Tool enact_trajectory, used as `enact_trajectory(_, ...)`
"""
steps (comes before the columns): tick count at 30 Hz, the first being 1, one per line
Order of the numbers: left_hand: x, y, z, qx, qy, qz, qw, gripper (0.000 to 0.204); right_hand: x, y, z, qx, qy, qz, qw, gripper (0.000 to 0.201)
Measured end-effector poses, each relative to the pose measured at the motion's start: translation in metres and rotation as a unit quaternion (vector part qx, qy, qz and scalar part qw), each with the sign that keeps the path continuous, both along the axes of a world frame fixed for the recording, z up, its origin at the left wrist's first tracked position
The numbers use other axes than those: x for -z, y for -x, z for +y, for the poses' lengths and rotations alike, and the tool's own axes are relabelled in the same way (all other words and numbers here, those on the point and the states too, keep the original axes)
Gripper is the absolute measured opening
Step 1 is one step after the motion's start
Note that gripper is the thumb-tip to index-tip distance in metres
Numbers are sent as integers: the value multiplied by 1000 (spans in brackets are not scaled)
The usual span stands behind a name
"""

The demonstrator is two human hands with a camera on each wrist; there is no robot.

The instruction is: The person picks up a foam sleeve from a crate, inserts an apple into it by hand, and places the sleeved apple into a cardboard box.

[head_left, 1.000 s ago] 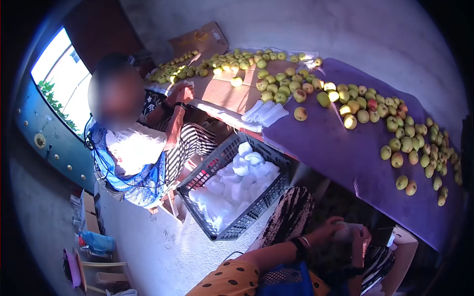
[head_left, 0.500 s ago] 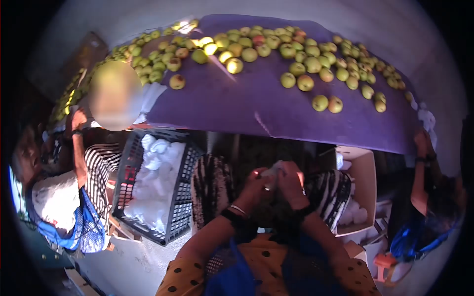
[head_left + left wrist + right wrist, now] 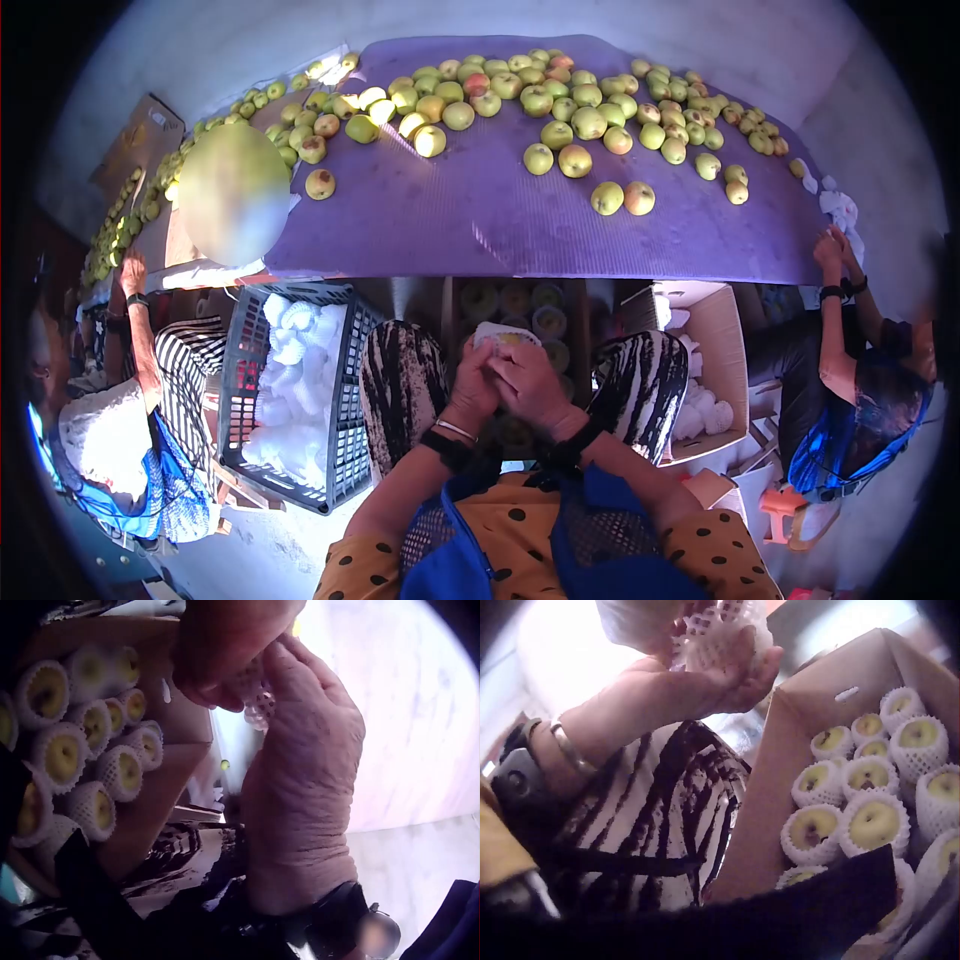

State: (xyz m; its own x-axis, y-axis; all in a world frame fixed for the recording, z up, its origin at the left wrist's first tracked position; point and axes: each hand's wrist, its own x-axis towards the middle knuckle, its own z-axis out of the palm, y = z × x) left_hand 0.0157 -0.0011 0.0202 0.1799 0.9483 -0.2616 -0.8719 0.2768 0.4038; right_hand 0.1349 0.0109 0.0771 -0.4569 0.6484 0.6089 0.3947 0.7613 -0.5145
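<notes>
In the head view, both hands meet over the lap around a pale yellow-green apple in a white foam net [image 3: 510,337]. My left hand [image 3: 472,387], with a bracelet at the wrist, cups it from the left; the right wrist view shows its fingers curled beneath the foam net [image 3: 724,645]. My right hand [image 3: 537,383] grips the net from the other side, its fingers overlapping the left ones. Below them stands a cardboard box [image 3: 761,769] of apples in foam nets [image 3: 874,821], stem ends up.
Loose apples [image 3: 588,123] spread over the purple-covered table [image 3: 400,225]. A black crate [image 3: 345,420] of white foam nets stands left of the knees, a carton [image 3: 738,370] with more nets at the right. One person [image 3: 110,430] sits on the left, another [image 3: 855,400] on the right.
The head view has swung from the left to face the table squarely. The hands have come closer together around the netted apple. At the left, the neighbour's hand has moved to the apples.
</notes>
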Motion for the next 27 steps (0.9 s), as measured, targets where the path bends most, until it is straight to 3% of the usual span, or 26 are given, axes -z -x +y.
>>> enact_trajectory(2,7,0,1,-24,23,-64,997,40,-3,-2,-7,6,51,70,996,12)
enact_trajectory(5,4,-3,1,-34,43,-120,991,42,-3,-10,-10,78,279,190,938,19)
enact_trajectory(8,-1,-5,0,-22,35,-118,992,42,-2,-18,-6,209,339,128,909,27)
enact_trajectory(11,-11,-5,-2,-5,23,-78,997,39,-9,-20,3,219,130,71,964,34)
enact_trajectory(14,-16,-7,-2,19,15,-30,999,40,-7,-22,4,197,92,3,976,33)
enact_trajectory(17,-21,-11,-3,53,-5,86,995,41,5,-25,12,167,98,5,981,28)
enact_trajectory(20,-18,-7,-4,107,-11,163,981,43,18,-35,20,143,200,61,967,20)
enact_trajectory(21,-16,-5,-4,127,-10,176,976,44,18,-37,22,137,275,108,945,18)
enact_trajectory(23,-20,-4,-4,141,-16,101,985,43,18,-41,27,121,417,199,879,19)
enact_trajectory(27,-25,-2,-2,129,-36,25,991,43,12,-42,29,124,527,203,816,21)
